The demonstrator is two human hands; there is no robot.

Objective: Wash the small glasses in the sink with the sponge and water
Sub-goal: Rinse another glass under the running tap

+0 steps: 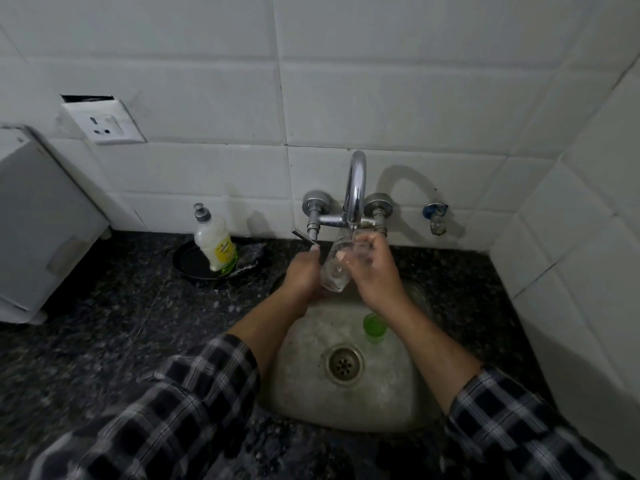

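A small clear glass [335, 268] is held tilted under the chrome tap spout [355, 188], above the steel sink [311, 386]. My left hand [303, 275] grips the glass from the left near its base. My right hand [372, 268] curls its fingers over the glass's upper part, right below the spout. A small green glass [374, 326] stands in the sink basin, just under my right wrist. No sponge shows clearly in view.
A dish-soap bottle [214, 242] stands on a black dish [188, 265] left of the tap, with a dark crumpled thing beside it. The dark granite counter [104, 323] surrounds the sink. A white appliance [38, 230] sits far left. The drain [342, 363] lies mid-basin.
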